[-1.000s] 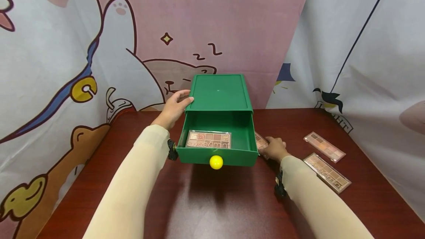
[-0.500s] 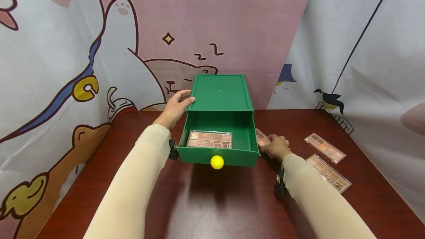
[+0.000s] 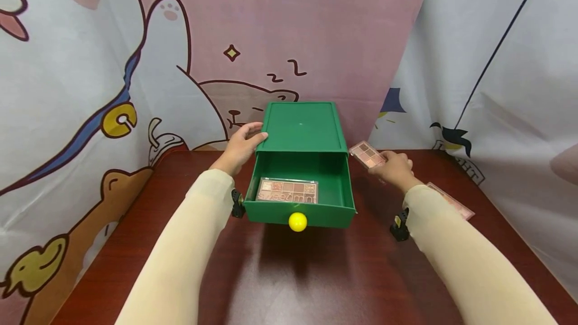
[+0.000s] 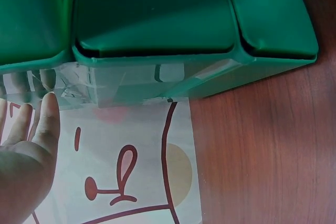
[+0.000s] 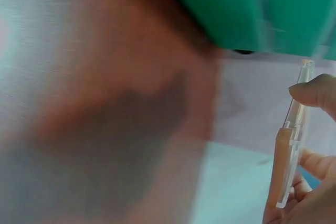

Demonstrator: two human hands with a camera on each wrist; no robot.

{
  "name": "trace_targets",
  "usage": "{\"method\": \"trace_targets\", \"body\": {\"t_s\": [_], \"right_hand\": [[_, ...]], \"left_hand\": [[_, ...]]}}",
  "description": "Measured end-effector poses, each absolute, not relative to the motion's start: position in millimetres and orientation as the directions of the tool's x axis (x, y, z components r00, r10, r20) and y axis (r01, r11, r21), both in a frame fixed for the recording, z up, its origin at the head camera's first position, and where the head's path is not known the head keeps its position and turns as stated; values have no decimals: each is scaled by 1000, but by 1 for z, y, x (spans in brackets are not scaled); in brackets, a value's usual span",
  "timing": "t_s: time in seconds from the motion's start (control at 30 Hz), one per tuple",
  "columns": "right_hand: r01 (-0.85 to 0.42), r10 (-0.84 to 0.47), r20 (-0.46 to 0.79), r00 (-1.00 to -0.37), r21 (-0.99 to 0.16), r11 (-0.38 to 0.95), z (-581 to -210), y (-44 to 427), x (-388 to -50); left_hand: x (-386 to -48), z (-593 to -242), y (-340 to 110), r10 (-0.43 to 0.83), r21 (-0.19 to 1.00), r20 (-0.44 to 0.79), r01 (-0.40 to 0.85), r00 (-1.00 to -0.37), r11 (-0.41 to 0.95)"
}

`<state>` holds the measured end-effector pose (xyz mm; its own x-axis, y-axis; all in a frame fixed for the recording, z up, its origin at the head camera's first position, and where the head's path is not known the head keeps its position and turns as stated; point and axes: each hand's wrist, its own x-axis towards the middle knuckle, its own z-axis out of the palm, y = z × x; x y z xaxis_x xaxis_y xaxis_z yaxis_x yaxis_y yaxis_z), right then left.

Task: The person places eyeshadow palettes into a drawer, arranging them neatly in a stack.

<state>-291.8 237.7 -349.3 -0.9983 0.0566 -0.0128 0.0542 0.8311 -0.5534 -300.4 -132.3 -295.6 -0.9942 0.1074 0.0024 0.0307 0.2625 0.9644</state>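
A green drawer box [image 3: 301, 127] stands on the table with its drawer [image 3: 271, 213] pulled out by a yellow knob [image 3: 297, 221]. In the drawer's left half lies an eyeshadow palette [image 3: 288, 191]. My left hand [image 3: 238, 150] rests its fingertips against the box's left side; the left wrist view shows those fingers [image 4: 48, 116] fairly straight. To the right of the box, my right hand [image 3: 394, 169] pinches another eyeshadow palette [image 3: 367, 155] raised above the table. Seen edge-on in the right wrist view, that palette [image 5: 289, 145] sits between thumb and fingers.
A further palette [image 3: 451, 200] lies on the table at the right, partly behind my right sleeve [image 3: 460, 245]. The dark red table [image 3: 149, 245] ends at a cartoon-printed cloth [image 3: 352, 39] behind the box.
My right hand has lifted its palette off the table beside the drawer, upward and slightly right. The sleeve now covers the nearer palette on the right. My left hand stays at the box.
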Motion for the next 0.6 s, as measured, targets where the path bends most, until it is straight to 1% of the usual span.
{"method": "trace_targets", "body": {"t_s": [0.13, 0.4, 0.6], "right_hand": [[19, 32, 16, -999, -533, 846, -320, 240, -292], [-57, -16, 79, -997, -553, 831, -271, 232, -282], [-171, -113, 140, -984, -535, 827, -240, 219, -273]], "left_hand": [[-310, -306, -134, 102, 964, 17, 44, -995, 262], [-310, -307, -134, 97, 958, 46, 71, -994, 276], [-309, -307, -133, 89, 960, 51, 74, -995, 271]]}}
